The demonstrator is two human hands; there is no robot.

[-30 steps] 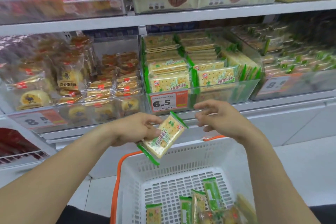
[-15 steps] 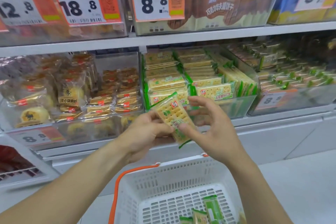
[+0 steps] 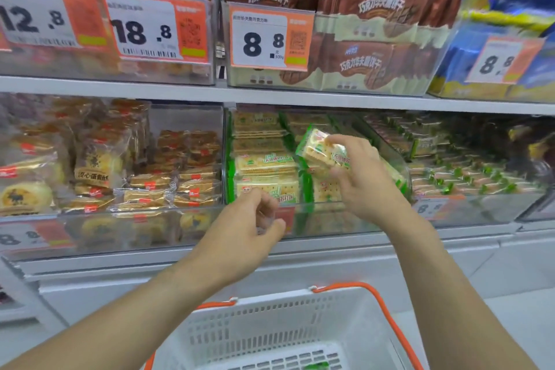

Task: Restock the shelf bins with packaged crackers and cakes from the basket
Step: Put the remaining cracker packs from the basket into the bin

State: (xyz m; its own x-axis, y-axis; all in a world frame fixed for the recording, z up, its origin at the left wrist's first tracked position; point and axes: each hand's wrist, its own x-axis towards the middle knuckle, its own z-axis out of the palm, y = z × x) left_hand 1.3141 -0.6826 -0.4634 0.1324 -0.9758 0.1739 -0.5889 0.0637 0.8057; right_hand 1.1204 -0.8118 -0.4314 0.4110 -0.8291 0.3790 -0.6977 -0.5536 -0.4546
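Note:
My right hand (image 3: 359, 177) grips a green-and-cream cracker pack (image 3: 319, 150) and holds it over the stacked packs inside the clear cracker bin (image 3: 327, 216) on the middle shelf. My left hand (image 3: 255, 222) hovers in front of that bin's front wall with loosely curled fingers and holds nothing. The white basket with orange handles (image 3: 270, 324) stands below my arms; one green pack shows at its bottom edge.
A clear bin of round cakes and pastries (image 3: 111, 225) sits left of the cracker bin. Another bin of green-wrapped packs (image 3: 468, 177) is to the right. The upper shelf holds brown wafer packs (image 3: 360, 36) behind price tags. White floor lies at right.
The cracker pack passed from my left hand to my right, which lifted it up into the cracker bin. My left hand let go and stayed lower. The view tilted upward.

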